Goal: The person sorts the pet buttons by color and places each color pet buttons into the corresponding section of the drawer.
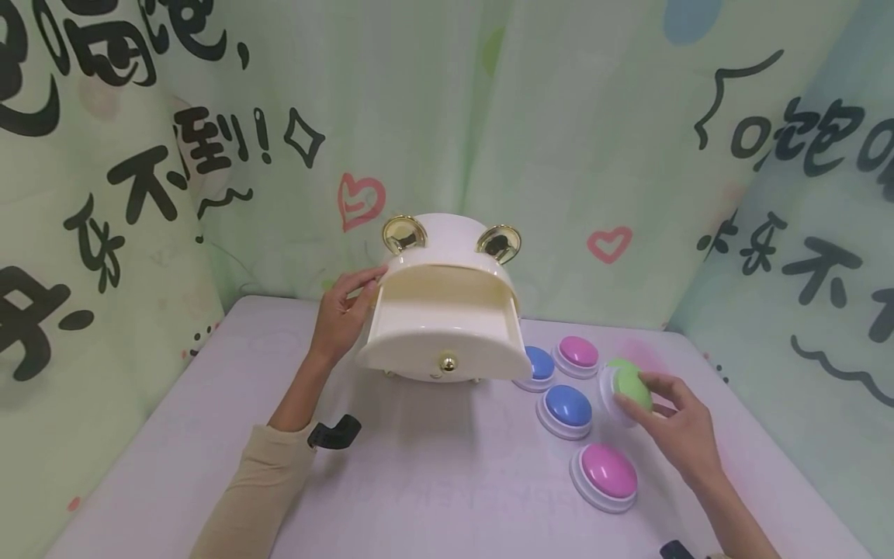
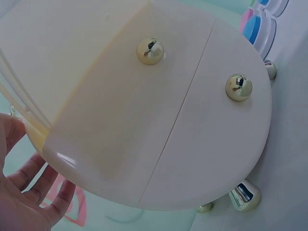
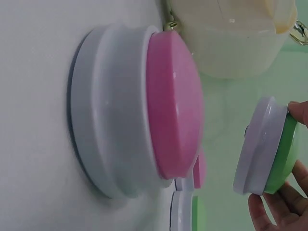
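A glossy white rounded drawer box (image 1: pixel 450 237) with gold ears stands at the back of the table, its upper drawer (image 1: pixel 412 351) pulled out by a gold knob's side. My left hand (image 1: pixel 342 314) rests against the box's left side, fingertips at its wall; in the left wrist view its fingers (image 2: pixel 61 199) lie fairly straight along the curved edge. To the right, my right hand (image 1: pixel 680 427) pinches a green push button (image 1: pixel 632 388) between thumb and fingers. Its white base tilts sideways, raised off the table in the right wrist view (image 3: pixel 262 144).
Two blue buttons (image 1: pixel 568 406) and two pink buttons (image 1: pixel 609 470) sit on the table right of the box. Another green button (image 3: pixel 198 214) shows behind the near pink one. Printed curtains (image 1: pixel 447 116) enclose the pale table (image 1: pixel 419 497) at the back and sides.
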